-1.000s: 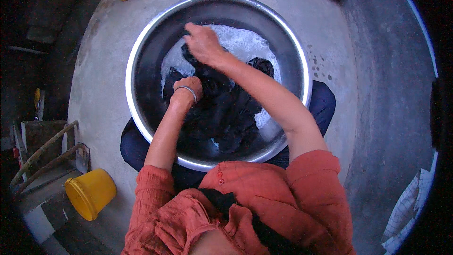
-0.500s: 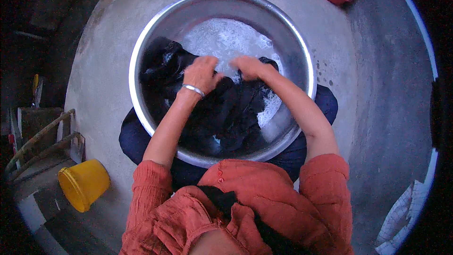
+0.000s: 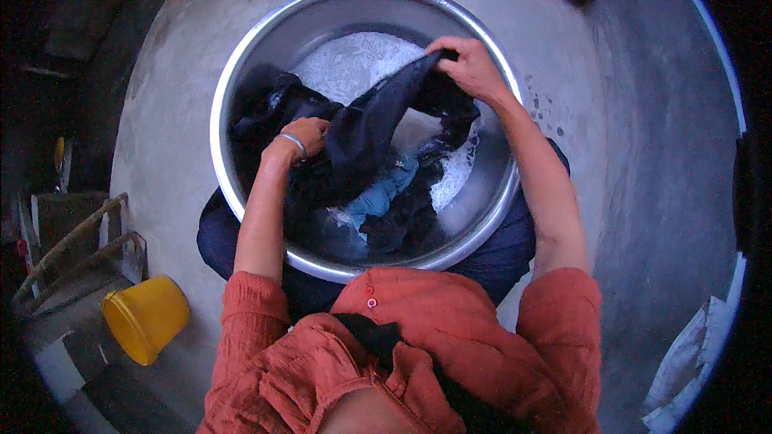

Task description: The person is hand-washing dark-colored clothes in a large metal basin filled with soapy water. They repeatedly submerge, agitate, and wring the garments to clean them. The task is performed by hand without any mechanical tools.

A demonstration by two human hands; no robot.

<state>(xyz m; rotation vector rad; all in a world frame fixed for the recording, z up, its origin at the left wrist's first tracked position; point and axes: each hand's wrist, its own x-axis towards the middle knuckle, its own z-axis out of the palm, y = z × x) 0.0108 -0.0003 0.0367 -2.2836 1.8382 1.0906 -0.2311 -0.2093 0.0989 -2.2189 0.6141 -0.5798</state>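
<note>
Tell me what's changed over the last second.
The right hand has moved rightward and now holds up an edge of the dark cloth. The left hand, nearer the middle half a second ago, is back left, at the cloth. More blue cloth shows. The basin and lower-left bucket stay put.

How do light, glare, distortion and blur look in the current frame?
Head view: dim, bluish light, corners sunk in black; head view: glare along the basin rim, while the black cloth loses fold detail; head view: fisheye curving toward the edges; head view: no strong blur on left hand or right hand.
</note>
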